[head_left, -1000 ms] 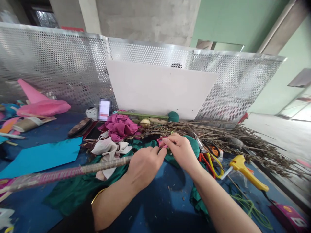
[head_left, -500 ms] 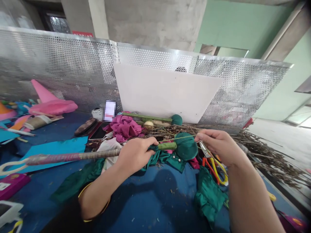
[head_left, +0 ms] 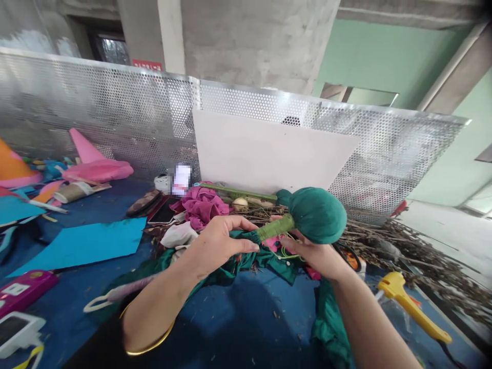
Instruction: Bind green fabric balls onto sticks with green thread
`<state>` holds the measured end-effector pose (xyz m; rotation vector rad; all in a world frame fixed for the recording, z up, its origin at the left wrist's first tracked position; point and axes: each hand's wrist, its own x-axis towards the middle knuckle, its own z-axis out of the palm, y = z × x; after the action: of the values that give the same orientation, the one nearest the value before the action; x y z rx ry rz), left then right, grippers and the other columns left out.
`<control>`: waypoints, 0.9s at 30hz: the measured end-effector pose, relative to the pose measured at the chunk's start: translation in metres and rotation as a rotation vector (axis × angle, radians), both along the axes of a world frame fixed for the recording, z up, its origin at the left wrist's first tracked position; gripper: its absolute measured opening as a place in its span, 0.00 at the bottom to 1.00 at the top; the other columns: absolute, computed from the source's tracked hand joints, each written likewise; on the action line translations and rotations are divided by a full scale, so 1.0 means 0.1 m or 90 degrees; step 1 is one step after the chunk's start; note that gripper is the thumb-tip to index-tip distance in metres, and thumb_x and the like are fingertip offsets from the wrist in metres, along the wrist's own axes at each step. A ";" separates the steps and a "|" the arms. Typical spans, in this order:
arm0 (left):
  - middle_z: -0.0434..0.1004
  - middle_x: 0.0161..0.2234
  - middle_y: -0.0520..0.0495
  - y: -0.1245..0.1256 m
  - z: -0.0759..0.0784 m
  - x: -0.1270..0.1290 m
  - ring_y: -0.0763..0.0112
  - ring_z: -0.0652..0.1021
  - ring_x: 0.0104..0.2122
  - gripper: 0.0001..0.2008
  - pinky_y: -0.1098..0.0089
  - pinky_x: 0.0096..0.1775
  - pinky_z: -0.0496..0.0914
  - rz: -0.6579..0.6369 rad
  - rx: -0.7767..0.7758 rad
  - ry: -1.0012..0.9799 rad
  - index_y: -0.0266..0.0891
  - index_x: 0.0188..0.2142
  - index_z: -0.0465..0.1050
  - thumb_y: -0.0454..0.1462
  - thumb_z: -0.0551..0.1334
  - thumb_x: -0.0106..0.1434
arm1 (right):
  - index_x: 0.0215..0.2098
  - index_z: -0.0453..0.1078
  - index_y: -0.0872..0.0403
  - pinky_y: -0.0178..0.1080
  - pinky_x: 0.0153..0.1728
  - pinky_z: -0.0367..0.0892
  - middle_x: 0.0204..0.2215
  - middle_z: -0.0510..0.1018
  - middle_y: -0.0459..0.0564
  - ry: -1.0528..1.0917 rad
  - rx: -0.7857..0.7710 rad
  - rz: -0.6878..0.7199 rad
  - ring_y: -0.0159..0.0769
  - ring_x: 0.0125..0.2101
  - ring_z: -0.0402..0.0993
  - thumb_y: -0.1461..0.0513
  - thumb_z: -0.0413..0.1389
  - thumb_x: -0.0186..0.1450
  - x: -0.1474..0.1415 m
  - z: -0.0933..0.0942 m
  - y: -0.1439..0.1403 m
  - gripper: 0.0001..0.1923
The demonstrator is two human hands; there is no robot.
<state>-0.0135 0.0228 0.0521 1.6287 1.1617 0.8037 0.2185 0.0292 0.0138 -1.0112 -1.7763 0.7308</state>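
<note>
A long wrapped stick runs under my left hand, which grips it below a band of green winding. At its upper end is a round ball covered in dark green cloth, tilted up to the right. Loose loops of thin green cord hang below the winding, at the fingertips of my right hand. That hand is bent closed under the ball, its fingers partly hidden behind the stick. The stick's lower end, with a pale loop, shows beyond my left forearm. Dark green cloth lies beneath both hands.
A yellow glue gun lies to the right, near dry twigs. Magenta cloth, a phone and a second green-headed stick lie behind. Blue sheet and pink hat are left. A perforated metal screen stands behind.
The green ball has risen and moved right, tilting upward. My right hand has dropped from beyond the ball to beneath it, and the cord, taut before, now hangs in loops.
</note>
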 end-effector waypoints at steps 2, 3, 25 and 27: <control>0.74 0.22 0.54 0.01 -0.01 0.00 0.76 0.70 0.20 0.16 0.75 0.24 0.65 0.001 -0.010 -0.029 0.38 0.39 0.76 0.38 0.70 0.49 | 0.45 0.73 0.50 0.44 0.46 0.68 0.41 0.79 0.50 -0.029 -0.011 0.058 0.43 0.45 0.73 0.54 0.58 0.63 -0.21 -0.03 -0.08 0.15; 0.73 0.20 0.55 0.02 -0.01 0.00 0.77 0.69 0.19 0.16 0.76 0.22 0.63 0.008 -0.013 -0.040 0.38 0.39 0.76 0.37 0.70 0.49 | 0.41 0.74 0.51 0.42 0.43 0.69 0.36 0.79 0.49 -0.056 -0.020 0.063 0.41 0.40 0.74 0.55 0.56 0.64 -0.29 -0.04 -0.13 0.11; 0.74 0.27 0.52 0.03 -0.13 0.18 0.76 0.69 0.22 0.16 0.74 0.26 0.63 0.066 -0.002 -0.096 0.34 0.38 0.74 0.36 0.67 0.48 | 0.22 0.65 0.53 0.36 0.24 0.53 0.19 0.64 0.44 0.322 0.105 -0.031 0.31 0.22 0.59 0.60 0.51 0.69 -0.75 -0.29 -0.47 0.17; 0.74 0.26 0.52 0.01 -0.11 0.18 0.74 0.70 0.23 0.16 0.73 0.27 0.65 0.070 -0.009 -0.079 0.34 0.37 0.74 0.37 0.67 0.48 | 0.23 0.66 0.53 0.37 0.25 0.54 0.20 0.65 0.44 0.307 0.117 -0.047 0.32 0.23 0.60 0.60 0.50 0.69 -0.76 -0.29 -0.49 0.17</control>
<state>0.0050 0.0241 0.0408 1.4915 1.1740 0.9518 0.1428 -0.0194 -0.0149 -0.7000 -1.3515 0.6831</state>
